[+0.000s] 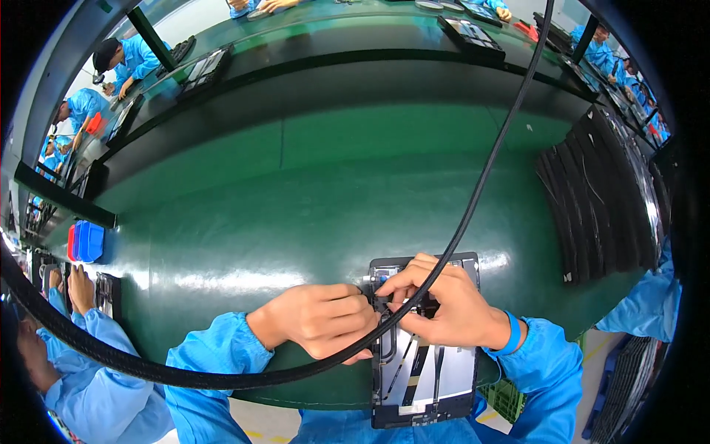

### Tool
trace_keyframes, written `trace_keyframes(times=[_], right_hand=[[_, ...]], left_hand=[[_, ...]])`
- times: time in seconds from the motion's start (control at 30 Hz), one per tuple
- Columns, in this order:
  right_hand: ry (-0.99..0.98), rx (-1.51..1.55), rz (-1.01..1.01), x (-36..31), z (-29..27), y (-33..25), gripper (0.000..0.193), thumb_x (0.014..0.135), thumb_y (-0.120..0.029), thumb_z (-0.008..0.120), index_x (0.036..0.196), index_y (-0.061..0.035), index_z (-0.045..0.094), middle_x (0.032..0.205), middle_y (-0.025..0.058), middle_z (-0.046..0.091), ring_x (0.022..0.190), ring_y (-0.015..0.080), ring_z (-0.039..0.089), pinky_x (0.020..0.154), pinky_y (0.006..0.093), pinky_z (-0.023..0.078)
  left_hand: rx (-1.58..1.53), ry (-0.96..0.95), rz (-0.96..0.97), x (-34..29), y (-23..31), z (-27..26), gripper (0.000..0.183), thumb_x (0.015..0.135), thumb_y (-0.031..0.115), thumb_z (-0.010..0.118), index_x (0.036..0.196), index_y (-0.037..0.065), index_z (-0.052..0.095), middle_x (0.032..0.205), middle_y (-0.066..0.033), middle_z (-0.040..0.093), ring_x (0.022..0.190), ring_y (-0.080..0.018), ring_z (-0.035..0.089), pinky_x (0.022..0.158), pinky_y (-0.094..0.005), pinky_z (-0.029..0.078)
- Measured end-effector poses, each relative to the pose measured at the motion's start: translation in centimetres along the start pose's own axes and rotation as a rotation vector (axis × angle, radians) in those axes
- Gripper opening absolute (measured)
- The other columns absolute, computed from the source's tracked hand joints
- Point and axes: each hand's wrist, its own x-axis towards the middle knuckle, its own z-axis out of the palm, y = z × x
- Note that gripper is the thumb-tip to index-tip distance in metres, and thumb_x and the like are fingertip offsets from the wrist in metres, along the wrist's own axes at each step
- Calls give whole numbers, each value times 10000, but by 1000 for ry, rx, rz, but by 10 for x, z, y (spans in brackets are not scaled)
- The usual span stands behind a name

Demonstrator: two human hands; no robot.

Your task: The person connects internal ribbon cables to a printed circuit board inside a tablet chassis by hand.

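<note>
An opened tablet (457, 374) lies at the near edge of the green bench, its inner parts, dark strips and pale panel showing. My left hand (318, 320) is closed at the tablet's left edge, fingers curled inward; whatever its fingertips hold is hidden. Reaching over the tablet's upper part, my right hand (455, 307) has thumb and index finger pinched close together near the upper left corner. A dark small part shows at those fingertips, too small to name. A blue band (512, 333) circles my right wrist.
A thick black braided cable (473, 200) arcs across the view, passing in front of my hands. Black trays (599, 200) are stacked at the right. Blue and red bins (89, 241) stand at the left, near a co-worker's hand (80, 288). Beyond the green bench (244, 200), devices lie on a raised shelf.
</note>
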Motion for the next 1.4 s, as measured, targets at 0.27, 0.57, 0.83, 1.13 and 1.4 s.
trace_keyframes(times=[0.27,0.57,0.83,1.13,1.4], right_hand=[[-24,-75,-7,-1,2,1,385,760,-16,768,1141,-68,765,886,62,764,855,245,715,775,377,580],[-1,-112,-48,-3,5,-1,399,777,1,785,1168,-63,749,888,60,759,844,246,722,774,378,586],[14,-80,-41,-5,6,-1,406,805,-6,808,1204,-45,742,917,71,759,879,232,747,770,359,588],[152,-63,-94,-5,6,-5,324,912,9,757,1232,-35,737,1061,105,673,838,195,650,740,340,546],[429,-183,-298,-15,-5,2,307,890,100,703,1166,-22,763,1087,146,693,906,230,705,742,329,596]], left_hand=[[-207,3,-233,-8,8,0,348,886,293,787,1039,-19,778,954,-121,718,895,-288,698,763,-386,556],[-88,33,-188,-12,8,5,306,992,297,684,1062,24,805,930,-81,710,839,-262,695,709,-370,581],[-116,27,-202,-7,5,8,228,955,253,731,1020,46,800,902,-66,711,809,-257,676,682,-381,562],[-82,39,-213,-2,9,5,199,823,170,803,968,38,773,843,-41,646,801,-238,651,674,-354,515],[-180,20,156,9,81,19,373,1060,361,628,1204,64,803,1175,-86,785,979,-234,738,931,-421,618]])
